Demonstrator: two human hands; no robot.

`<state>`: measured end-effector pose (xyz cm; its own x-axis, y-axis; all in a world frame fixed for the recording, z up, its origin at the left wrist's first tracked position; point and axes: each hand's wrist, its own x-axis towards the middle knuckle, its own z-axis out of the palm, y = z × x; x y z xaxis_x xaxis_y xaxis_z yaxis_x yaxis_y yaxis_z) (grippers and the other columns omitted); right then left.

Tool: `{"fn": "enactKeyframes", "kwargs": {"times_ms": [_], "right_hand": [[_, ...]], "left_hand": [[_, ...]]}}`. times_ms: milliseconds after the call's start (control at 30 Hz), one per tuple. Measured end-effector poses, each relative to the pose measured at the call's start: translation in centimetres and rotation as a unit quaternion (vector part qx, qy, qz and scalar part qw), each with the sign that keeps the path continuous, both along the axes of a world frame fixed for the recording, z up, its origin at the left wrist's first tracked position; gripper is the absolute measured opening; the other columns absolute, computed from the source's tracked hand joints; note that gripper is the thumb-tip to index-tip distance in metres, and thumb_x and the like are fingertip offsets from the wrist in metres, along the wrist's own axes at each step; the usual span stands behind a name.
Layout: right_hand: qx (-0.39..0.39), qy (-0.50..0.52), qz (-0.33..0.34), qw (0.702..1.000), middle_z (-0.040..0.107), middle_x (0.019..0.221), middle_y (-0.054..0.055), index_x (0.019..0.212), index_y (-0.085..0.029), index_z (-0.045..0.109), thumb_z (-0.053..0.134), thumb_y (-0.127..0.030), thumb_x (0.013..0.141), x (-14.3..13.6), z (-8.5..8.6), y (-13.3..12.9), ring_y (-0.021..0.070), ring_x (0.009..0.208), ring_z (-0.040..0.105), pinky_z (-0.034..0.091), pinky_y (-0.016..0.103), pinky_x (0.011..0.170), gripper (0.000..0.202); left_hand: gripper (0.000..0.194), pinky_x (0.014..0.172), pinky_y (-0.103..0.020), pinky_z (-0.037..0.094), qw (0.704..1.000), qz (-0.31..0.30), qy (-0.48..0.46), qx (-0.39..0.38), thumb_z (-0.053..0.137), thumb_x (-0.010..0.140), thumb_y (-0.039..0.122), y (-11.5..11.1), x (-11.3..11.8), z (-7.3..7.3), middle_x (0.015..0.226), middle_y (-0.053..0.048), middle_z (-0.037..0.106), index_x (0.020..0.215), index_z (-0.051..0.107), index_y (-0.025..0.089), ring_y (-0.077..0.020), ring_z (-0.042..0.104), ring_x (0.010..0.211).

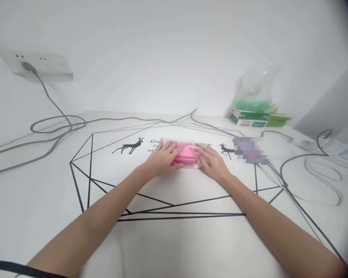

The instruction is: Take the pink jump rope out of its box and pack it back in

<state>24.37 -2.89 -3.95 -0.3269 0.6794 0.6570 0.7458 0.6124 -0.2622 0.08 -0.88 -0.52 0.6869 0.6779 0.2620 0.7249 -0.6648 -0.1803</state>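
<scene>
The pink package (pixel 188 159) in clear wrapping (pixel 196 165) is located near the middle of the white surface (pixel 174 247), partly covering the printed lettering (pixel 206 145). My left hand (pixel 161 159) is open: the fingers are spread flat over the left part of the package, and the thumb lies along its near side. My right hand (pixel 211 161) is positioned at the right end, fingers extended and touching the wrapping; I cannot tell whether it pinches the film. A black deer figure (pixel 129 146) is printed to the left of the package. A pixelated purple item (pixel 251 150) lies to the right of my right hand. Green-and-white boxes (pixel 249 119) stand at the rear right, carrying a clear bag (pixel 256 90) with green contents. A grey cable (pixel 48 90) runs from the wall socket (pixel 53 66) down to the surface
</scene>
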Motion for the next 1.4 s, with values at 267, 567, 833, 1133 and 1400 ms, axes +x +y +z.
{"fn": "enactKeyframes", "kwargs": {"times_ms": [267,567,833,1133,1400], "right_hand": [[-0.059,0.057,-0.054,0.995,0.055,0.141,0.006,0.126,-0.021,0.065,0.043,-0.033,0.097,0.3,-0.1,0.3,0.0248,0.127,0.054,0.045,0.043,0.108,0.038],[-0.010,0.110,0.024,0.994,0.054,0.141,0.002,0.124,-0.027,0.065,0.043,-0.029,0.097,-0.1,0.3,-0.3,0.0211,0.130,0.051,0.041,0.042,0.111,0.034],[-0.008,0.132,0.060,0.989,0.038,0.153,0.004,0.143,-0.025,0.046,0.042,-0.029,0.098,-2.0,1.2,-1.3,0.0228,0.137,0.042,0.040,0.044,0.112,0.046],[-0.022,0.062,0.056,0.996,0.063,0.130,0.003,0.131,-0.025,0.060,0.042,-0.019,0.095,-1.5,0.5,-0.6,0.0197,0.116,0.064,0.029,0.051,0.118,0.041],[-0.026,0.037,0.014,0.999,0.068,0.123,0.002,0.117,-0.026,0.069,0.046,-0.021,0.093,-0.8,0.6,-0.2,0.0203,0.116,0.063,0.040,0.048,0.109,0.034]], "left_hand": [[0.068,0.118,-0.056,0.014,1.000,-0.001,-0.018,0.001,0.045,0.092,0.059,0.1,0.0,-0.1,0.148,-0.018,0.043,0.145,0.042,0.017,-0.0339,0.037,0.138],[0.067,0.118,-0.056,0.013,1.000,0.000,-0.029,-0.005,0.046,0.092,0.058,0.1,-0.1,-0.1,0.149,-0.017,0.042,0.145,0.042,0.017,-0.0331,0.035,0.140],[0.074,0.119,-0.053,0.013,0.999,0.002,-0.038,-0.027,0.041,0.093,0.062,0.2,-0.1,0.0,0.149,-0.018,0.041,0.147,0.037,0.011,-0.0318,0.032,0.142],[0.074,0.118,-0.054,0.015,0.994,-0.004,-0.085,-0.064,0.039,0.094,0.060,-0.5,0.6,1.0,0.157,-0.007,0.029,0.154,0.020,0.022,-0.0284,0.027,0.144],[0.057,0.117,-0.055,0.020,0.995,-0.035,-0.092,-0.014,0.042,0.096,0.052,-0.8,1.1,1.1,0.153,-0.006,0.038,0.145,0.040,0.023,-0.0295,0.030,0.143]]}}
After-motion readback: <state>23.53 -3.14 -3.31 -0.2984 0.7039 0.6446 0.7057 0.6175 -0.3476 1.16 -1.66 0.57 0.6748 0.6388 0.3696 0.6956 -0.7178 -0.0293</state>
